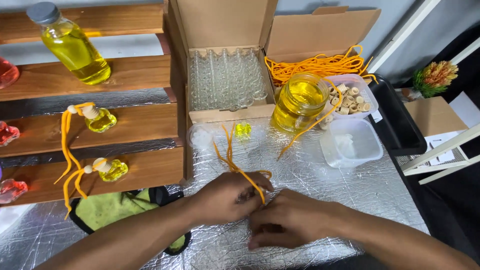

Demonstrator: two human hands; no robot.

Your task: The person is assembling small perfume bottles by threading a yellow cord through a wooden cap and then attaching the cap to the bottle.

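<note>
Both hands, left (227,196) & right (292,220), pinching the orange cord (235,162) just below the jar of yellow liquid (300,102) — looks like knotting/threading, next needs steady tension.

— What have you got there?

— An orange cord (235,162), thin and limp. I pinch it between my left hand (225,196) and my right hand (290,218), which meet over the silver sheet.

— How does it lie?

— Two loose strands run up and away from my left fingers, slightly curved, and a small loop sticks out just above my left knuckles.
</note>
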